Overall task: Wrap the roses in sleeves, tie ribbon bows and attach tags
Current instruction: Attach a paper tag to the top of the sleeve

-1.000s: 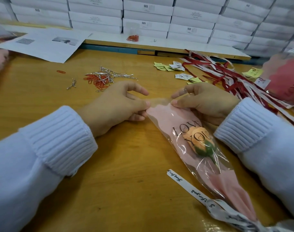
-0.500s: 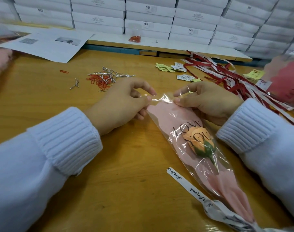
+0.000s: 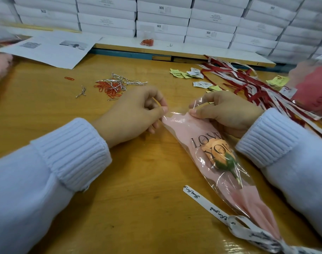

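A clear and pink sleeve printed "LOVE YOU" lies slantwise on the wooden table, with an orange rose inside it. A white printed ribbon is tied round the sleeve's narrow lower end. My left hand pinches the left corner of the sleeve's open top edge between thumb and fingers. My right hand pinches the right side of the same edge, and the clear film curls up over its fingers.
Orange and silver paper clips lie in a heap behind my left hand. Small tags and a tangle of red and white ribbons lie at the right, with another wrapped rose beyond. Papers and stacked white boxes are behind.
Both hands have lifted and pulled the sleeve's top edge apart a little; the clear film now stands up over my right fingers. My left fingers have curled in more.
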